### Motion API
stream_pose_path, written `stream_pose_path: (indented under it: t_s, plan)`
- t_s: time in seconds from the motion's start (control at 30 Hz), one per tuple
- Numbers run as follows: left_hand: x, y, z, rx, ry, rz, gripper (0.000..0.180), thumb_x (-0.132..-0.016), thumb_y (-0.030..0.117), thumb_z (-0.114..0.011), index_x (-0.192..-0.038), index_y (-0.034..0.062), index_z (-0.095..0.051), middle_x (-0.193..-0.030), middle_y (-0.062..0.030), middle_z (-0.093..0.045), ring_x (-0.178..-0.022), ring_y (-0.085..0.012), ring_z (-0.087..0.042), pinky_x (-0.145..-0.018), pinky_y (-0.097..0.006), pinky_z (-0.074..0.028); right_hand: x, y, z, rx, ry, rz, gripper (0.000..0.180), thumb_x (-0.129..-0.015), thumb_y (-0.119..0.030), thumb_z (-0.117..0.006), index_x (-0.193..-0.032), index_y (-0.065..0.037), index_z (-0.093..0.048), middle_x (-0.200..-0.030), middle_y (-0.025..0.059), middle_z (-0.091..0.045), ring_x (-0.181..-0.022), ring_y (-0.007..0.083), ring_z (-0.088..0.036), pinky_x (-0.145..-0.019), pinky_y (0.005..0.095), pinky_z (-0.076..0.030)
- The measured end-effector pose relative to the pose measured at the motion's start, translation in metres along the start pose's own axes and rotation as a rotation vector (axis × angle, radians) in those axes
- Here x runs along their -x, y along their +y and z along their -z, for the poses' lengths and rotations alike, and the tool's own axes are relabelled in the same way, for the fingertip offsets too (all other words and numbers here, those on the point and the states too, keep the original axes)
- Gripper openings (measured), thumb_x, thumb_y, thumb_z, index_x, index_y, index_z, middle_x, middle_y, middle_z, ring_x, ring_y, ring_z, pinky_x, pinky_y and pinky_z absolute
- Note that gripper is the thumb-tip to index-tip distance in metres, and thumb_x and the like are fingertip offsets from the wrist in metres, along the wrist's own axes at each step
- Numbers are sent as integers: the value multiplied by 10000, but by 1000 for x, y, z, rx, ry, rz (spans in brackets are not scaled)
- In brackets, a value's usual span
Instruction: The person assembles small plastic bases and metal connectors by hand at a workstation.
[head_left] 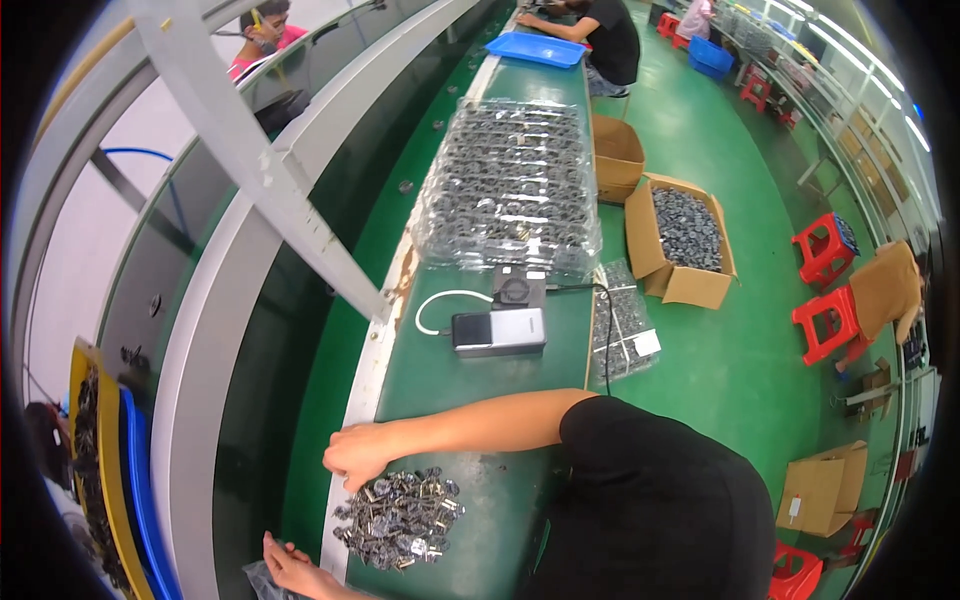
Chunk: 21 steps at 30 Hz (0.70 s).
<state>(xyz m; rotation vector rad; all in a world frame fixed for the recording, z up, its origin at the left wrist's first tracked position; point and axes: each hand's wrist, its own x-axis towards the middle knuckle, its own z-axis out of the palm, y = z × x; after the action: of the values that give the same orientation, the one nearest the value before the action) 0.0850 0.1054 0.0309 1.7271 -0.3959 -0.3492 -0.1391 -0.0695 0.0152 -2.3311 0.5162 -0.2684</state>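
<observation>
A heap of small dark and silvery metal parts with pins (402,520) lies on the green bench top (430,385). My right hand (358,453) is at the heap's far left edge, over the pale bench border. Its fingers are curled closed, and whatever they may hold is hidden. Nearer me and further left, my left hand (290,568) reaches past the border with its fingers apart, and I see nothing held in it. Beside it, partly cut off, is a clear plastic bag (262,580).
Stacked clear trays (515,190) of parts stand beyond a black-and-silver device (500,332) with cables. A slanted grey post (270,180) rises at the left, before the conveyor. Cartons, one an open carton of dark parts (690,228), sit on the floor right. Other people sit further off.
</observation>
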Motion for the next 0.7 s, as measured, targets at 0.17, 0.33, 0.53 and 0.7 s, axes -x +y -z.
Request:
stream_pose_path:
  t_s: [0.17,0.33,0.53,0.7]
  plan:
    - [-40,-35,-23,-32,-106,-109,379,-1006,312,-509,-1259,64,-643,-989,-104,-601,-766,-187,-505,-676,-319,-407,-8,28,-8,-463,233,155,188,-709,-114,-671,-859,-8,-708,-718,118,-696,-701,239,-687,-632,360,-534]
    - [-33,-26,-23,371,-75,98,385,-1025,235,-483,-1338,22,-556,-1057,-71,-569,-757,-100,-445,-700,-230,-398,-50,10,-14,-704,180,157,161,-770,-89,-658,-889,1,-718,-723,95,-716,-581,166,-676,-534,306,-535]
    - [-25,-49,-61,798,-334,161,373,-944,61,-622,-1297,-40,-555,-947,-84,-641,-860,-145,-590,-770,-252,-479,-72,32,-10,-869,186,-47,194,-846,-112,-717,-971,35,-734,-839,131,-738,-705,156,-707,-627,289,-577]
    - [-11,-30,-56,829,-276,202,166,-975,54,-553,-907,-83,-618,-1332,-202,-544,-984,-327,-660,-958,-440,-555,-67,15,-21,-1034,255,-100,200,-850,-71,-745,-972,79,-693,-849,126,-716,-709,138,-675,-610,260,-547]
